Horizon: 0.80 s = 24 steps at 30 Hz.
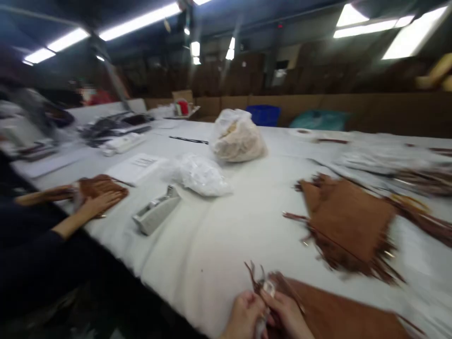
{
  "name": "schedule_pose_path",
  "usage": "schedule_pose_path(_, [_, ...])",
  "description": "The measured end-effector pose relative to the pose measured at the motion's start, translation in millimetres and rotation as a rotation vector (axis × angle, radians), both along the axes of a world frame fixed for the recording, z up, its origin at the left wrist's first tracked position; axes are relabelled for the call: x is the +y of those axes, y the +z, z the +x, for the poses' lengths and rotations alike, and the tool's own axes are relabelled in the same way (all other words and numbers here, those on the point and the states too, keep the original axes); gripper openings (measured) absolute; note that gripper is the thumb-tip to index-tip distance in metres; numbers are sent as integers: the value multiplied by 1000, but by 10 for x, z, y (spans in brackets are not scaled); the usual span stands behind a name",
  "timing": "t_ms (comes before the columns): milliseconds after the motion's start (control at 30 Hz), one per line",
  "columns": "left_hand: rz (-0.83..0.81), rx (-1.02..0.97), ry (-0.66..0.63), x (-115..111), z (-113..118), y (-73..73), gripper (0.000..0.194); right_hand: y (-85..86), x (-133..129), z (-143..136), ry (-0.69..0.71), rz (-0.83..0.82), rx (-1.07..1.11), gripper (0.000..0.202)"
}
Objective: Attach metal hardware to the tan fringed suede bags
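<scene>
At the bottom of the head view, my left hand (247, 310) and my right hand (288, 314) are close together with fingers pinched. They grip the end of a brown suede piece (339, 308), where thin brown strips (251, 274) stick up. A small white ring-like thing (269, 288) shows between my fingers; blur hides its exact kind. The suede stretches away to the right of my right hand, flat on the table. Just beyond it lies a stack of fringed brown suede pieces (353, 219).
On the white-covered table (226, 235) are a grey dispenser-like holder (157, 211), a crumpled clear plastic bag (201, 174) and a full plastic bag (238, 136). At left, a co-worker's hands (102, 203) press on a brown piece (97, 186). Brown straps (423, 216) lie far right.
</scene>
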<state>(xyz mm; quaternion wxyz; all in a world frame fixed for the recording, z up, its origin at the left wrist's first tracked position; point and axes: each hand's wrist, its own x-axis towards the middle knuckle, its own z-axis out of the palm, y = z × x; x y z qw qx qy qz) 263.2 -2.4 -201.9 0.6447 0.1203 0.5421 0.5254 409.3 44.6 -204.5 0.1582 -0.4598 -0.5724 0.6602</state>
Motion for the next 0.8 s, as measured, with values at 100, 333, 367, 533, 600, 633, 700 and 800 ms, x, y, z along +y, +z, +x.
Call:
schedule_pose_path(100, [77,-49,-49,-273,691,-205,42,-78,-73,213,-107,-156,113,48])
schedule_pose_path(333, [149,35,-7,-272,737,-299,40,3,-156,441,-180,-274,434,46])
schedule_pose_path(367, [152,44,2,-278,734,-301,40,4,-170,463,-161,-271,450,45])
schedule_pose_path(533, [141,96,-36,-341,809,-285,43,-79,-202,517,-104,-152,330,49])
schedule_pose_path(600, [119,60,-48,-354,828,-251,42,-115,-194,505,-136,-110,286,51])
schedule_pose_path(633, [101,18,-52,-357,829,-225,40,-125,-186,495,-150,-101,276,51])
schedule_pose_path(700, [69,-74,-59,-351,819,-164,37,-131,-161,467,-166,-95,262,51])
schedule_pose_path(800, [55,-121,-21,-299,789,-91,32,-111,-102,406,-189,-94,253,50])
